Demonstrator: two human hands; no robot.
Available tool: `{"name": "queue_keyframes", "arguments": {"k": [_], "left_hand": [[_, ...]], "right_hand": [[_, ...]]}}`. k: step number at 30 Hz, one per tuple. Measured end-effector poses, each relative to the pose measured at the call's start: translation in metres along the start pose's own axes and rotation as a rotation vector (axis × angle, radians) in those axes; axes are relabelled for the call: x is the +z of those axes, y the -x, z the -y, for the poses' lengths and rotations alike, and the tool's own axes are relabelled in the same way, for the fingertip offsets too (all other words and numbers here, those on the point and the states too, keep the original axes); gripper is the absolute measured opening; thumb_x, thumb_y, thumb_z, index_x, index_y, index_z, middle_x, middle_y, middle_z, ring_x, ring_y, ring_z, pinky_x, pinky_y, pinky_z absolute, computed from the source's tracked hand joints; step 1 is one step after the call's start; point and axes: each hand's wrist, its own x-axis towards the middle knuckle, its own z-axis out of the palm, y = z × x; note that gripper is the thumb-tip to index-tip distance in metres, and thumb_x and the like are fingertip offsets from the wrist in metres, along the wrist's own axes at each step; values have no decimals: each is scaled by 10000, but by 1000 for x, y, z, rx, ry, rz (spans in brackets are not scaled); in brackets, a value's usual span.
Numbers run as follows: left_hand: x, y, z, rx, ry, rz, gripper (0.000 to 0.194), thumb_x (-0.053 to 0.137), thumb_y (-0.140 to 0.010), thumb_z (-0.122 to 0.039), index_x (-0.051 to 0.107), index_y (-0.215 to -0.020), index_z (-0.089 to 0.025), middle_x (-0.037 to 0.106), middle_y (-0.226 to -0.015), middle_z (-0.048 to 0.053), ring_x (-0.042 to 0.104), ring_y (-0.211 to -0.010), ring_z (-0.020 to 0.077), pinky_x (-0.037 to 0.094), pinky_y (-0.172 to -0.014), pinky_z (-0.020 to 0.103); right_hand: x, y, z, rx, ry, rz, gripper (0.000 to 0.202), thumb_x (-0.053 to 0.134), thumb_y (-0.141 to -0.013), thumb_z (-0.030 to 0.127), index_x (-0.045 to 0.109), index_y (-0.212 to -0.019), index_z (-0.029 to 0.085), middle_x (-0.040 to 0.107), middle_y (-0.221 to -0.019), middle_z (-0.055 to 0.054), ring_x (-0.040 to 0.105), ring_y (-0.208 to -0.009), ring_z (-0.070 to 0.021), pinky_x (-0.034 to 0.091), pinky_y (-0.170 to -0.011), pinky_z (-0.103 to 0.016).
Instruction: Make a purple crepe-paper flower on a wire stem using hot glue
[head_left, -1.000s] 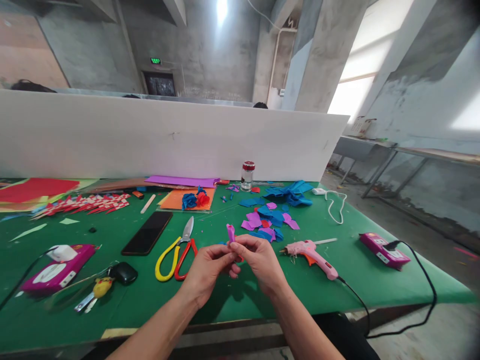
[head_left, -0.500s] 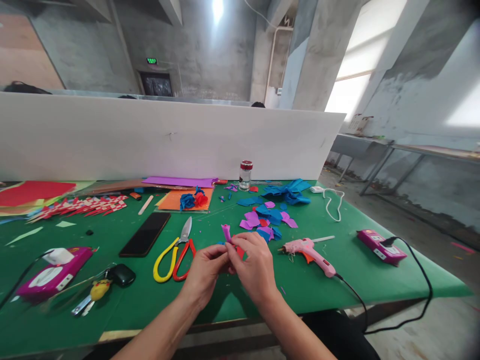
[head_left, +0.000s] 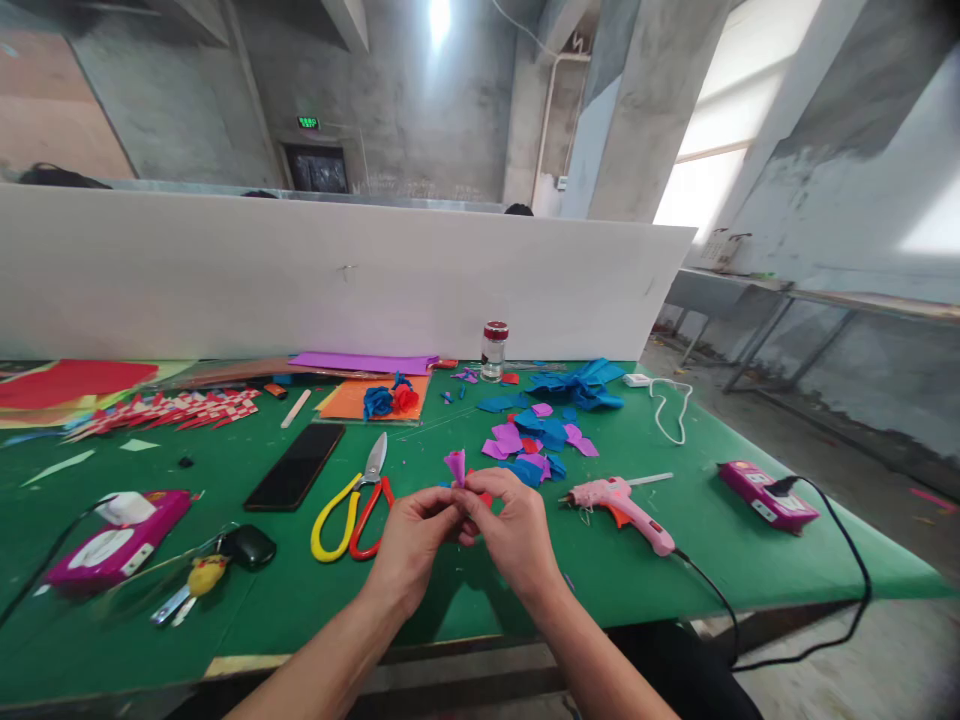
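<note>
A small rolled purple paper flower (head_left: 455,465) pokes up between my fingertips, over the green table. My left hand (head_left: 416,540) pinches its base from the left, and my right hand (head_left: 511,520) pinches it from the right. Fingers hide the lower end. A bit of red paper shows behind my right fingers. Left of my hands lie scissors (head_left: 369,490) with one yellow and one red handle, blades apart. Loose purple and blue paper petals (head_left: 541,432) are scattered beyond my right hand. A pink glue gun (head_left: 622,505) rests to the right, its cord running off the table edge.
A black phone (head_left: 295,467), keys (head_left: 199,580) and a purple power strip (head_left: 124,540) lie at left; another power strip (head_left: 766,495) is far right. Finished paper flowers (head_left: 390,400) sit on orange paper. A glass jar (head_left: 493,355) stands before the white partition (head_left: 345,270).
The purple paper flower's top has turned and looks wider, flaring between my fingers. Both hands stay pinched at its base. The view has shifted slightly.
</note>
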Motion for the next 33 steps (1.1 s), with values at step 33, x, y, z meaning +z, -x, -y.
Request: {"name": "queue_keyframes", "arguments": {"k": [33], "left_hand": [[5, 5, -8, -124, 47, 128, 223, 789, -696, -302, 728, -769, -100, 666, -699, 47, 589, -528, 99, 489, -491, 206]], "right_hand": [[-16, -12, -7, 408, -720, 360, 240, 772, -705, 367, 748, -740, 130, 592, -617, -14, 488, -563, -102, 378, -563, -243]]}}
